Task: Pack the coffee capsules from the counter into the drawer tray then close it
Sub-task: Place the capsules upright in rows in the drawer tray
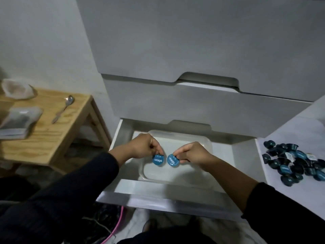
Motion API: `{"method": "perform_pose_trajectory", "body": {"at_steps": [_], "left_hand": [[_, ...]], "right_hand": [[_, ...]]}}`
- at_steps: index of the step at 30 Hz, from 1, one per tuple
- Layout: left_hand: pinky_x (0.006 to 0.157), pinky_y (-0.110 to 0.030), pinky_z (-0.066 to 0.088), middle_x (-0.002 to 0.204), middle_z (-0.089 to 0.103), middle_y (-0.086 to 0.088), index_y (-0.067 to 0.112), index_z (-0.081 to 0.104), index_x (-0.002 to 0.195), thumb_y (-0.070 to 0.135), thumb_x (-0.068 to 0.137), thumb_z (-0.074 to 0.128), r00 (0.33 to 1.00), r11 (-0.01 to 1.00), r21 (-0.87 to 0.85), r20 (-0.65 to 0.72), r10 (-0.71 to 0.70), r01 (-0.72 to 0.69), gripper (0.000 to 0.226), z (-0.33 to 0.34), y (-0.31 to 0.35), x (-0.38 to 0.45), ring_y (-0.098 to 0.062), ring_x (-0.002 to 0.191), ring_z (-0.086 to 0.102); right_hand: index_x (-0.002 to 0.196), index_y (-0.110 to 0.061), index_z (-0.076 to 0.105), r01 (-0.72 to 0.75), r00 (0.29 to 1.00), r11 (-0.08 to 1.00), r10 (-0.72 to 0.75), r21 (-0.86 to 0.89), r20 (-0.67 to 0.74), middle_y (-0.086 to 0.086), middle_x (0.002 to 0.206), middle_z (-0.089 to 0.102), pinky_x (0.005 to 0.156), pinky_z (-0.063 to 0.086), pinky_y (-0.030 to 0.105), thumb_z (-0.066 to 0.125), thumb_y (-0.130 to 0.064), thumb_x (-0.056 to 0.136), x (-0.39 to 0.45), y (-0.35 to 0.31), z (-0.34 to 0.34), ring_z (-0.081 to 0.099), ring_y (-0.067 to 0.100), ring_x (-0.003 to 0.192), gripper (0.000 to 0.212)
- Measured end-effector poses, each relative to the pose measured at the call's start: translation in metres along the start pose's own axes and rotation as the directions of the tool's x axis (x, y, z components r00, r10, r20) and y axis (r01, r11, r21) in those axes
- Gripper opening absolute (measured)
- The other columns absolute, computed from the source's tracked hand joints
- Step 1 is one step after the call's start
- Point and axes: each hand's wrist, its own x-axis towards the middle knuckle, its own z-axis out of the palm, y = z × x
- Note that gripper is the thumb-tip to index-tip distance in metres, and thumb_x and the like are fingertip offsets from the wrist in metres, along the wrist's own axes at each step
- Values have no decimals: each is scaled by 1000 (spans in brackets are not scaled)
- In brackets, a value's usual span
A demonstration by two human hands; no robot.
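The lowest white drawer (158,196) stands pulled out, with a clear plastic tray (202,140) inside it. Over the tray's left part, my left hand (144,147) pinches one blue coffee capsule (158,160), foil lid up. My right hand (191,154) pinches a second blue capsule (173,160) right beside the first. Both capsules hang low over the tray floor; whether they touch it I cannot tell. A heap of several dark blue capsules (295,162) lies on the white counter (302,127) to the right of the drawer.
Two shut white drawers (193,106) sit above the open one. On the left stands a wooden side table (58,124) bearing a spoon (64,108), a plastic-wrapped bundle (19,120) and a pale bag (17,89). A pink cable (116,226) lies on the floor below the drawer.
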Motion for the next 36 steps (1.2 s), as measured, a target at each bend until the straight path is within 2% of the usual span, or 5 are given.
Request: {"method": "perform_pose_trajectory", "body": {"at_steps": [8,19,23,30,36], "left_hand": [[81,-15,48,92,75,0,16,76,89,-4,79,52,982,988,127,177,60,-84,32,12,-5,9,2,70,58],[86,-26,53,86,75,-1,15,76,84,-3,76,58,968,966,241,249,28,-90,27,6,-15,13,-8,77,63],[83,-20,50,90,74,-1,11,76,86,-2,78,58,959,953,286,284,16,-101,24,5,-5,11,-9,76,61],[82,-25,54,90,74,-1,13,76,84,-1,78,57,958,939,337,284,-36,-64,25,6,0,9,-6,73,58],[90,-29,52,94,74,0,16,76,88,3,79,60,970,948,316,238,-46,-33,22,6,-2,6,-11,84,63]], "right_hand": [[93,13,67,-106,993,994,106,-10,43,19,82,66,61,58,20,66,8,74,3,9,16,63,20,67,19],[96,12,67,-181,979,983,180,11,96,14,78,67,61,58,17,68,8,74,6,7,24,65,14,61,23],[96,9,68,-169,975,985,170,-22,145,10,77,69,63,57,16,70,5,74,4,6,24,66,11,65,22],[100,12,65,-192,953,981,178,37,244,5,70,70,61,56,15,65,6,78,3,9,24,68,9,62,22],[101,8,66,-129,962,992,128,-13,241,14,86,69,66,57,18,68,-1,79,2,10,22,66,11,70,24]]}}
